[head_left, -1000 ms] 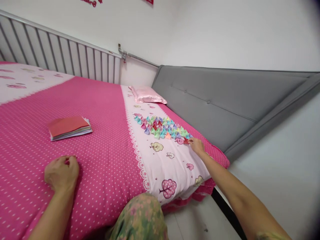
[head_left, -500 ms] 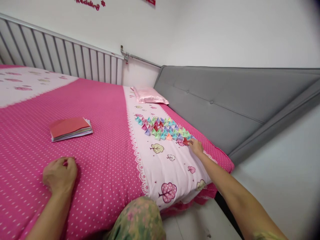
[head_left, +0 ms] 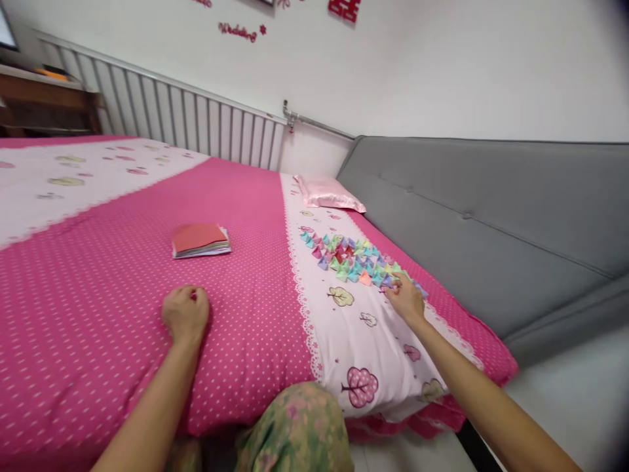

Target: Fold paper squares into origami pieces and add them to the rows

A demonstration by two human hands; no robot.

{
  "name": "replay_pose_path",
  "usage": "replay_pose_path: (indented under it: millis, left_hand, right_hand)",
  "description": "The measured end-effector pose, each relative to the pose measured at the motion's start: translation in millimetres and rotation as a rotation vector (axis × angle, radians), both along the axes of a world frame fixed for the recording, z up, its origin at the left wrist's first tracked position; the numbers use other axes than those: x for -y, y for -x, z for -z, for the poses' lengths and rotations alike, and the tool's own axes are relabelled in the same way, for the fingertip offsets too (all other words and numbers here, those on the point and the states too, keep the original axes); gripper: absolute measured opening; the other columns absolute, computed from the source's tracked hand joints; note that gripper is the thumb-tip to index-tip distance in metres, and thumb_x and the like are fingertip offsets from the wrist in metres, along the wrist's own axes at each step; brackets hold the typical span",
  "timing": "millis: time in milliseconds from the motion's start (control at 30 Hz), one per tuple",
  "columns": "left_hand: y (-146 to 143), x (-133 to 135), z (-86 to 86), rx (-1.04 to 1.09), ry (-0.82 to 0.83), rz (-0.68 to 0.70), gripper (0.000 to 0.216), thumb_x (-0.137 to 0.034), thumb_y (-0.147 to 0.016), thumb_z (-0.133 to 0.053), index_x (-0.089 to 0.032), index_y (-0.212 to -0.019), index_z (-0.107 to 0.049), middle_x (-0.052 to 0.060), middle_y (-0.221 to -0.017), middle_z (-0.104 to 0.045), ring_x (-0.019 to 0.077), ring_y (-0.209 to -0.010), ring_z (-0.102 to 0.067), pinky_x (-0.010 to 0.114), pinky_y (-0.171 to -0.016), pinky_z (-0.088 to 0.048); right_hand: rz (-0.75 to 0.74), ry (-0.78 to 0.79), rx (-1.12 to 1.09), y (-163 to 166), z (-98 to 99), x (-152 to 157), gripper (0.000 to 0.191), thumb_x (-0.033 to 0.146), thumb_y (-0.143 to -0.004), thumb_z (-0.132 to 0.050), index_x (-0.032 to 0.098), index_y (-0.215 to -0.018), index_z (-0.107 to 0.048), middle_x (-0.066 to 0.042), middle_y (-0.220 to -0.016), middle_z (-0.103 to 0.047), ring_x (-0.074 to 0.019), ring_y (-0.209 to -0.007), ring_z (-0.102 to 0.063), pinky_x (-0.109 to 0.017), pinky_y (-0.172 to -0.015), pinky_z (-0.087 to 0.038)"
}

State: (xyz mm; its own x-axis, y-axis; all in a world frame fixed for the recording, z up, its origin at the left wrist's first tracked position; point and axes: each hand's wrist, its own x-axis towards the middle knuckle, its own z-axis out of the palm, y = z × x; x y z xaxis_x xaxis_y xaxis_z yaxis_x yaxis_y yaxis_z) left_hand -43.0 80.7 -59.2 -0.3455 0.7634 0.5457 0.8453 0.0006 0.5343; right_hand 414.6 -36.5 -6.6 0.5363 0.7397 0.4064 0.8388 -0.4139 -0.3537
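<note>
On the pink dotted bedspread my left hand rests in a loosely curled fist, and nothing shows in it. My right hand is at the near right edge of a cluster of small folded paper pieces in many colours. Its thumb and forefinger look slightly apart, with no piece visible between them. The hand covers some pieces at that end. Beyond my left hand lies a stack of coloured paper, with a red sheet on top.
A pink satin pillow lies at the far end, beside the grey padded headboard. White radiator bars and a pipe run along the back wall. My knee in patterned trousers is at the bed's front edge.
The view has swung left, so everything sits further right. My right hand, earlier with its fingertips at a red folded paper piece, now has them slightly apart; that piece is hidden. The left hand stays curled.
</note>
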Motion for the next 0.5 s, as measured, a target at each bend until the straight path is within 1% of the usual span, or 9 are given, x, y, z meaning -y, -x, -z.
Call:
replay_pose_path:
  millis: [67,133,233,300,367,400,500]
  left_hand:
    - [0.6,2.6,1.3,0.033,-0.009,0.027,0.030,-0.028,-0.075,-0.038,-0.015,-0.073,-0.065,0.012,-0.078,-0.065,0.0240,-0.078,-0.057,0.034,-0.076,-0.041]
    - [1.4,4.3,3.2,0.044,-0.007,0.020,0.030,-0.026,-0.075,-0.038,-0.014,-0.075,-0.065,0.012,-0.079,-0.066,0.0236,-0.079,-0.057,0.034,-0.077,-0.040]
    - [2.5,6.0,5.9,0.072,-0.012,0.027,0.028,-0.024,-0.076,-0.039,-0.015,-0.076,-0.065,0.011,-0.081,-0.066,0.0230,-0.080,-0.057,0.034,-0.078,-0.040]
    - [3.0,6.8,6.9,0.093,-0.019,0.035,0.027,-0.023,-0.075,-0.040,-0.015,-0.076,-0.065,0.011,-0.080,-0.066,0.0230,-0.081,-0.057,0.034,-0.079,-0.040]
    - [3.3,7.5,7.2,0.113,-0.025,0.047,0.026,-0.023,-0.075,-0.040,-0.016,-0.075,-0.065,0.010,-0.080,-0.066,0.0229,-0.081,-0.056,0.034,-0.079,-0.039]
    - [3.3,7.8,7.2,0.124,-0.027,0.054,0.026,-0.023,-0.075,-0.040,-0.016,-0.075,-0.065,0.010,-0.080,-0.066,0.0230,-0.081,-0.056,0.034,-0.079,-0.039]
    - [3.1,8.5,7.5,0.160,-0.028,0.069,0.026,-0.023,-0.076,-0.040,-0.016,-0.076,-0.065,0.010,-0.082,-0.065,0.0233,-0.082,-0.056,0.034,-0.078,-0.039]
  right_hand:
    - [-0.124,0.034,0.007,28.9,4.9,-8.2,0.045,0.029,-0.076,-0.050,0.020,-0.120,-0.045,-0.005,-0.101,-0.063,-0.0176,-0.078,-0.061,-0.028,-0.066,-0.045]
    - [-0.257,0.088,0.024,60.7,17.4,-9.8,0.046,0.035,-0.076,-0.050,0.020,-0.119,-0.047,-0.006,-0.103,-0.063,-0.0194,-0.084,-0.061,-0.030,-0.069,-0.046]
    - [-0.422,0.175,0.067,101.8,44.8,3.6,0.046,0.040,-0.075,-0.052,0.018,-0.115,-0.053,-0.009,-0.111,-0.060,-0.0233,-0.103,-0.054,-0.034,-0.087,-0.042]
    - [-0.444,0.206,0.094,118.1,63.0,20.8,0.044,0.041,-0.080,-0.044,0.017,-0.117,-0.053,-0.011,-0.119,-0.056,-0.0262,-0.111,-0.049,-0.040,-0.093,-0.037]
    - [-0.428,0.225,0.178,124.7,77.8,41.4,0.047,0.041,-0.085,-0.034,0.021,-0.126,-0.045,-0.010,-0.130,-0.046,-0.0273,-0.120,-0.041,-0.045,-0.098,-0.031]
    - [-0.404,0.233,0.228,125.5,83.7,51.9,0.048,0.042,-0.086,-0.032,0.023,-0.129,-0.042,-0.009,-0.133,-0.044,-0.0274,-0.122,-0.038,-0.046,-0.099,-0.029]
    - [-0.378,0.212,0.333,125.2,97.0,80.4,0.049,0.041,-0.087,-0.032,0.022,-0.132,-0.037,-0.009,-0.135,-0.041,-0.0266,-0.124,-0.035,-0.045,-0.100,-0.030]
